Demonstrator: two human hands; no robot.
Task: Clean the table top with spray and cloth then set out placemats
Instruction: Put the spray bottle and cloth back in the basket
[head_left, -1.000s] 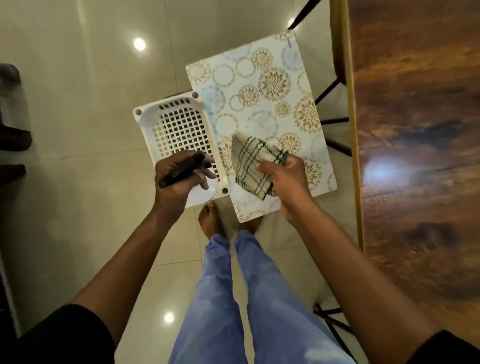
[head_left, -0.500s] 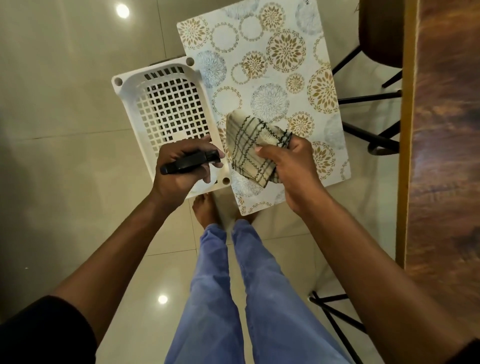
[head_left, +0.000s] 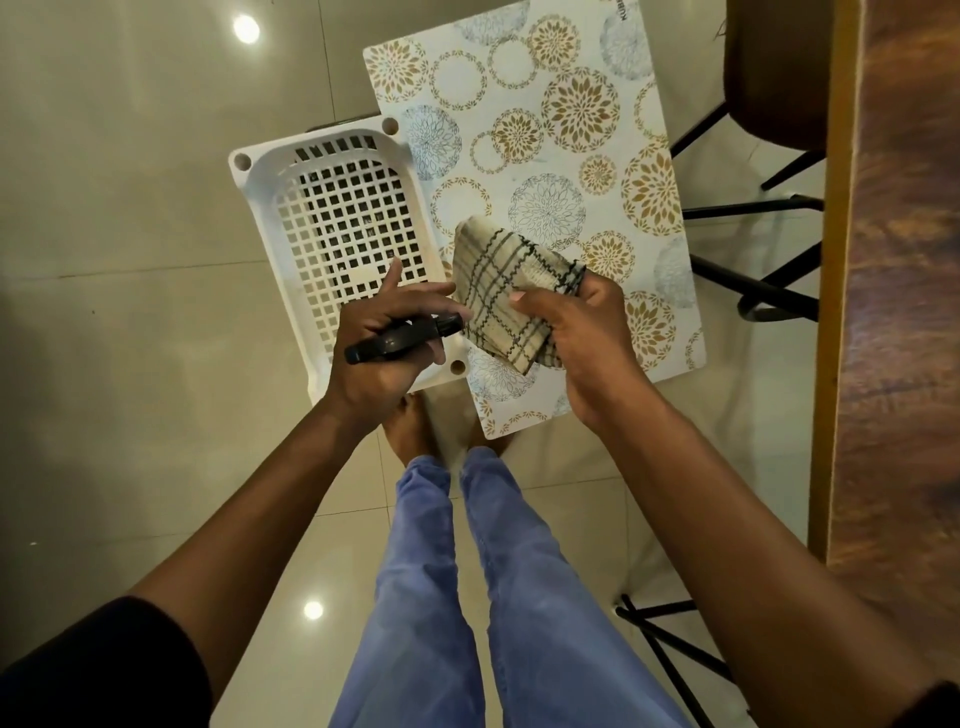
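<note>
- Head view: the person looks down at both hands, blue trousers and bare feet on a shiny tiled floor (head_left: 130, 270).
- The left hand (head_left: 382, 345) is wrapped around the black top of a spray bottle (head_left: 402, 336). Some fingers stick out straight. The nozzle points at the cloth and almost touches it.
- The right hand (head_left: 576, 338) grips a folded cloth (head_left: 506, 296). The cloth is cream with dark check lines. The thumb presses on top of it.
- Under the hands is a white plastic basket (head_left: 332, 218) with a grid of square holes. Nothing can be seen inside it; the left hand hides its near end.
- Just beside the basket, to the right, lies a white placemat (head_left: 545, 156) with gold and grey flower circles. It seems to cover part of the basket's right rim. The cloth is held above the near part of the placemat.
- The wooden table (head_left: 904, 312) runs along the right edge of the picture. Only a strip of its top shows.
- Black chair legs (head_left: 748, 208) stand between the placemat and the table.
</note>
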